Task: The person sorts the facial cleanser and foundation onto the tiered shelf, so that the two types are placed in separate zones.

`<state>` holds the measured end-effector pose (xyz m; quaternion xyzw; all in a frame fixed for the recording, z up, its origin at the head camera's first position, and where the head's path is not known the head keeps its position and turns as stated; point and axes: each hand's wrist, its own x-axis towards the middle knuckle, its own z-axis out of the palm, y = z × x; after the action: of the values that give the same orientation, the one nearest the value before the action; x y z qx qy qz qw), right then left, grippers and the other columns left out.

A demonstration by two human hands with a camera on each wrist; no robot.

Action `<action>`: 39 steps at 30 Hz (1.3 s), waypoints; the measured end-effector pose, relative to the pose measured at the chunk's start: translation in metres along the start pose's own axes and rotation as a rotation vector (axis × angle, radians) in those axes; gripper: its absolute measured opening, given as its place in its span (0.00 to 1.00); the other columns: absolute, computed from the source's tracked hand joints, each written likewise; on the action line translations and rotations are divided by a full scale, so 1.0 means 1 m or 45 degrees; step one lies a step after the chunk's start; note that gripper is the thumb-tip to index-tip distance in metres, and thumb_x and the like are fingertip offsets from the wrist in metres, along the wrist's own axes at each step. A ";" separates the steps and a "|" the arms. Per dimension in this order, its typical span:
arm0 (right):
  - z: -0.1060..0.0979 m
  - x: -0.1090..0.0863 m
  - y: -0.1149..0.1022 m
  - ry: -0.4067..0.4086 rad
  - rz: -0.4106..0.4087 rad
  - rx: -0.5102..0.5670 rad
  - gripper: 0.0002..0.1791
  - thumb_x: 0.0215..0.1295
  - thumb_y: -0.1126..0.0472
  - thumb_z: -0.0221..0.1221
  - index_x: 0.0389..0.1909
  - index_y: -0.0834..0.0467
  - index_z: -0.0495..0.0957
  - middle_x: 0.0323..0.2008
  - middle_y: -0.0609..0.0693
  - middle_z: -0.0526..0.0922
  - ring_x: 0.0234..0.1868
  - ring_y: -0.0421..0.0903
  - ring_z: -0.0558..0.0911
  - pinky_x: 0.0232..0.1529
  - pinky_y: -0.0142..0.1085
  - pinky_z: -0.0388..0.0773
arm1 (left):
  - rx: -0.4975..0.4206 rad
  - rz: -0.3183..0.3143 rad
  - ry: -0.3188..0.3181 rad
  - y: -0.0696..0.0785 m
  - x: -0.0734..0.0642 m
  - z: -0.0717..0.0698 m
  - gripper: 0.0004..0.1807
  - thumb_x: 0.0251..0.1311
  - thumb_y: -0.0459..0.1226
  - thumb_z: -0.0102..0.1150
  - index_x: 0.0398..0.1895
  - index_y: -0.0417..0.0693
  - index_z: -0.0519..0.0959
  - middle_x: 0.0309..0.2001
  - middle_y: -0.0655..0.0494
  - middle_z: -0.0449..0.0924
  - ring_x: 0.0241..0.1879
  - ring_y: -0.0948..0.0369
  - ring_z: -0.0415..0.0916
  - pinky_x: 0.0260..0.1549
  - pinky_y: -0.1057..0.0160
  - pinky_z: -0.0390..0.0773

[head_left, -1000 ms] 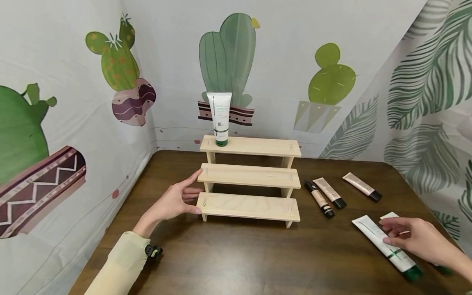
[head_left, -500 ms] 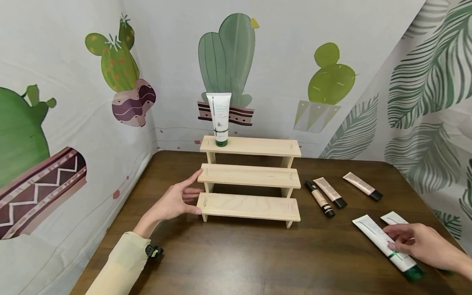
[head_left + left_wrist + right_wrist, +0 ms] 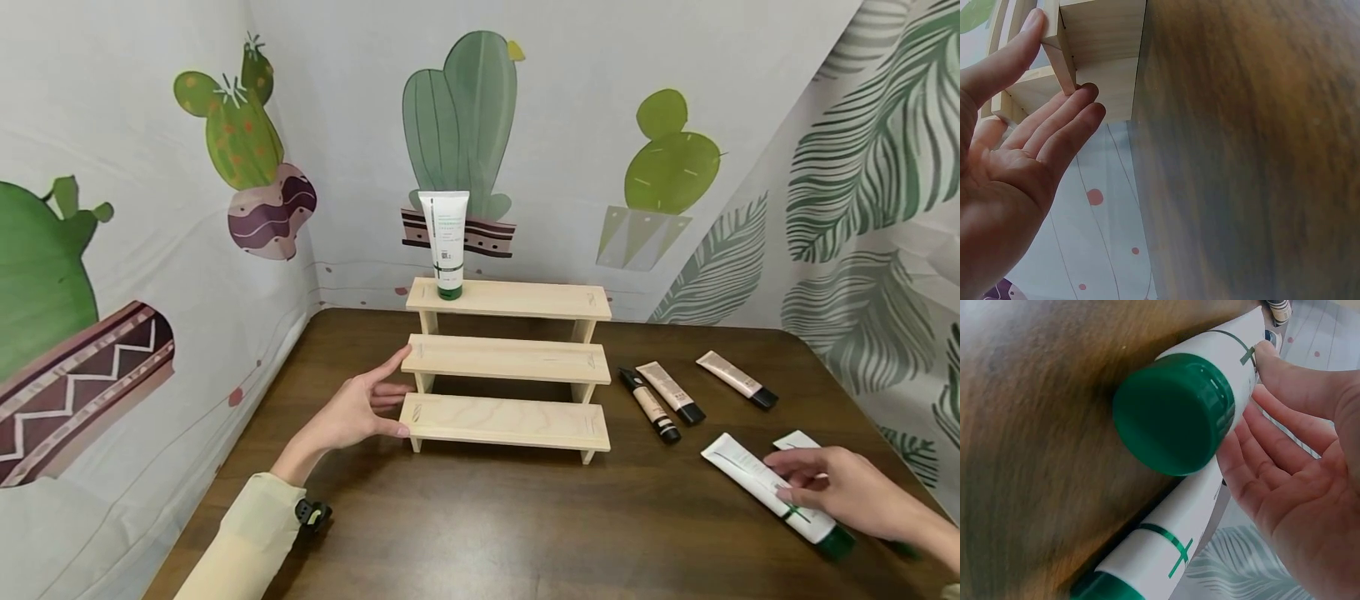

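A three-step wooden display stand (image 3: 510, 417) stands on the table. My left hand (image 3: 348, 412) rests against its left end, thumb at the bottom step's front corner, index fingertip at the middle step; its fingers are fairly straight in the left wrist view. At the right, my right hand (image 3: 847, 492) pinches a white squeeze tube (image 3: 742, 468) between thumb and fingers, its green cap (image 3: 1172, 415) facing the right wrist camera. Beside it, a second such white tube (image 3: 1166, 534) lies partly hidden by the hand. Another white tube (image 3: 448, 237) stands cap-down on the top step's left end.
Right of the stand lie two beige tubes with black caps (image 3: 671, 392) (image 3: 737, 379) and a slim beige bottle (image 3: 651, 407) with black ends. A cactus-print cloth (image 3: 555, 150) hangs behind the brown table (image 3: 480, 525).
My right hand has shifted slightly left and up in the head view, with the white tube moving along. My left hand has stayed at the stand.
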<state>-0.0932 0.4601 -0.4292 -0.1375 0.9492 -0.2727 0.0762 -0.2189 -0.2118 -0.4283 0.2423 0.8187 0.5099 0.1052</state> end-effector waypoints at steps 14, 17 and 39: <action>-0.009 0.005 0.019 -0.166 -0.212 0.241 0.21 0.66 0.75 0.67 0.55 0.83 0.75 0.49 0.26 0.82 0.38 0.35 0.83 0.30 0.31 0.82 | 0.005 0.020 0.003 -0.002 -0.001 0.001 0.67 0.47 0.23 0.82 0.87 0.60 0.52 0.63 0.27 0.76 0.61 0.40 0.80 0.60 0.45 0.81; -0.012 0.006 0.022 -0.241 -0.195 0.240 0.21 0.68 0.74 0.66 0.55 0.83 0.74 0.48 0.29 0.84 0.40 0.33 0.83 0.32 0.32 0.83 | 0.011 0.018 0.004 -0.001 -0.001 0.000 0.67 0.47 0.23 0.82 0.87 0.60 0.52 0.63 0.27 0.76 0.61 0.40 0.80 0.60 0.47 0.81; -0.011 0.037 0.003 -0.464 -0.180 0.381 0.22 0.67 0.74 0.65 0.56 0.85 0.73 0.39 0.43 0.84 0.35 0.38 0.81 0.31 0.33 0.82 | 0.016 0.029 0.010 -0.002 0.001 0.001 0.66 0.47 0.23 0.82 0.87 0.59 0.52 0.63 0.28 0.77 0.61 0.39 0.80 0.60 0.44 0.80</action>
<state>-0.1310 0.4569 -0.4245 -0.2376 0.8568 -0.3856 0.2464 -0.2203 -0.2112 -0.4306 0.2502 0.8195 0.5068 0.0947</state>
